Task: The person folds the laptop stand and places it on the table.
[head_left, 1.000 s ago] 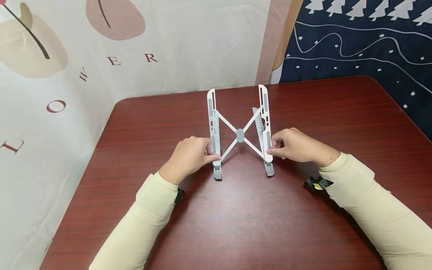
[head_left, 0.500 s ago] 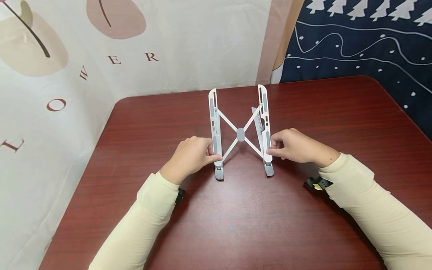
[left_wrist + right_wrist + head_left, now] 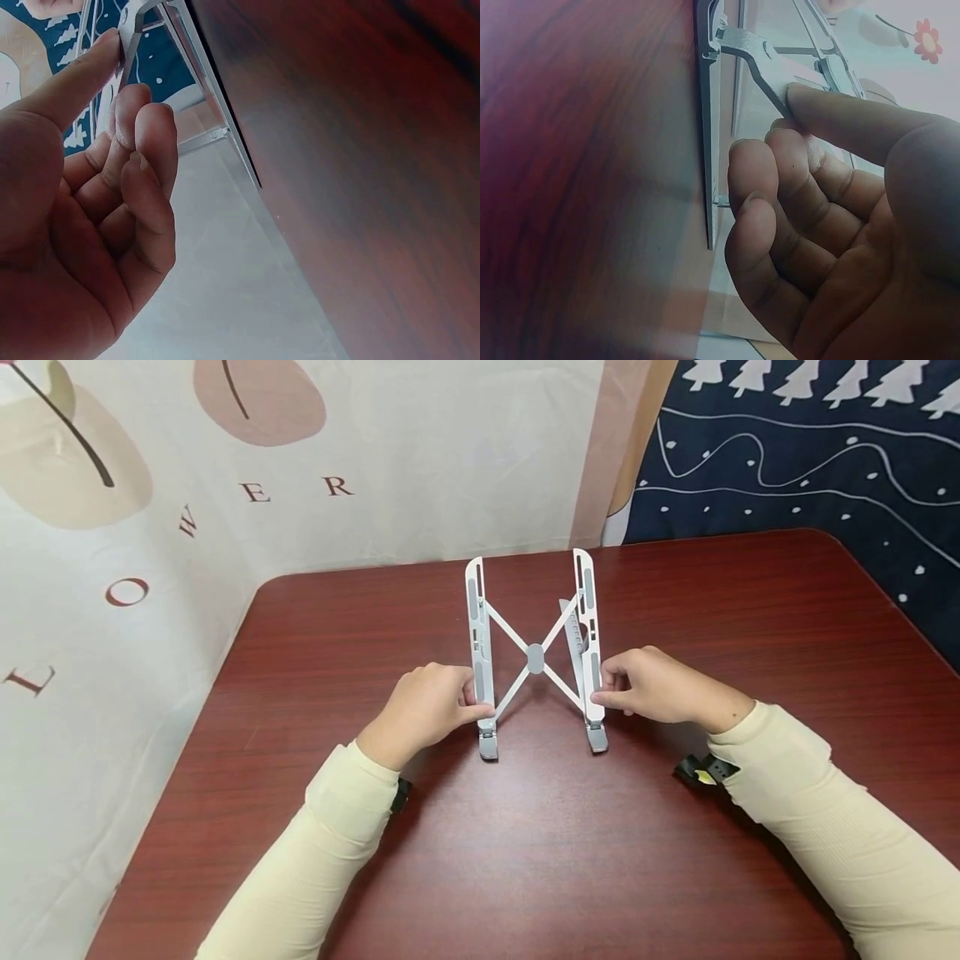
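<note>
Soft glare on tabletop point(image 3: 555, 843); wrist views dimmer

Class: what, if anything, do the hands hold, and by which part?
The X-braced stand: left hand pinches its left rail, right hand its right rail, each toward its near end.

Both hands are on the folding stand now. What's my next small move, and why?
I'd probably ease the left rail and right rail slightly closer together, evenly. The left hand and right hand each pinch the near part of one rail, the X-shaped brace is spread between them, and the gap has narrowed a little over the last second.
</note>
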Tool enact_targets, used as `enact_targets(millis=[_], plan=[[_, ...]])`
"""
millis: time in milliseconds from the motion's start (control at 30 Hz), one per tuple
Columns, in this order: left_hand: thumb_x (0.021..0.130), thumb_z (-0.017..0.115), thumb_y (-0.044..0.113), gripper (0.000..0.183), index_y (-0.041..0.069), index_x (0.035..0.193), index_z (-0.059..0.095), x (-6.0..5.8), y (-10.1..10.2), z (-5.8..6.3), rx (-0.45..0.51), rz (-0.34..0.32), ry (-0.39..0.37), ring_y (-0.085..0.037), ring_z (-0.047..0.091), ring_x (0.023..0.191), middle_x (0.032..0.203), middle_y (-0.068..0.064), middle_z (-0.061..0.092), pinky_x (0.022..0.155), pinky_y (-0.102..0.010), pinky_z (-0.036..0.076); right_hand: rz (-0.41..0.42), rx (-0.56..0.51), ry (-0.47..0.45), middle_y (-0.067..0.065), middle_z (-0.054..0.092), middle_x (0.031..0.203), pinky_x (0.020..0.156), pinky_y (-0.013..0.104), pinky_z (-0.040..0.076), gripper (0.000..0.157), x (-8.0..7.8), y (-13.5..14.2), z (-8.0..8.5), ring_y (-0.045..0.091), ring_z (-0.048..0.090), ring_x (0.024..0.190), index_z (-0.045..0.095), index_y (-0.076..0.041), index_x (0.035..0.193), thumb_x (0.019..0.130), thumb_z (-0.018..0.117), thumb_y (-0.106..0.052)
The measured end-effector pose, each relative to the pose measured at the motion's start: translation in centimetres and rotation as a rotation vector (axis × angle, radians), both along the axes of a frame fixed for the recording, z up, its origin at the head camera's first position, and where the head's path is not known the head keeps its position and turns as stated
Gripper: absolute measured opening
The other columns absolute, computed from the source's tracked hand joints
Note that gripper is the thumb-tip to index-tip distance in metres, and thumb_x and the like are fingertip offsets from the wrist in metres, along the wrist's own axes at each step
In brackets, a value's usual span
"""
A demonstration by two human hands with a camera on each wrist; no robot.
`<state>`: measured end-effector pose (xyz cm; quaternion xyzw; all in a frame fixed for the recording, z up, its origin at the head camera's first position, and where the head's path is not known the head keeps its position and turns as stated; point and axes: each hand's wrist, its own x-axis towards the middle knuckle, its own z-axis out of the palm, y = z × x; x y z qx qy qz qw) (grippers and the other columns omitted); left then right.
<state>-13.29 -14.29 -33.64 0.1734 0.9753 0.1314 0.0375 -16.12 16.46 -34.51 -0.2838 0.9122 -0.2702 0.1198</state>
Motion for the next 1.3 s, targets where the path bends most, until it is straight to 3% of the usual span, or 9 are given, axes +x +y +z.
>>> enact_targets(millis=[1300], plan=[[0.08, 0.081, 0.045, 0.036, 0.019, 0.07, 0.059, 0.14, 0.29, -0.14, 0.012, -0.013, 0.012, -0.016, 0.05, 0.054, 0.053, 0.008, 0.053, 0.051, -0.031, 0.037, 0.004, -0.005, 0.032, -0.007, 0.053, 0.055, 0.055, 0.025, 0.041, 0.03, 0.34, -0.38, -0.24, 0.008, 0.05, 0.052, 0.057, -0.016, 0.064, 0.089, 0.075, -0.016]])
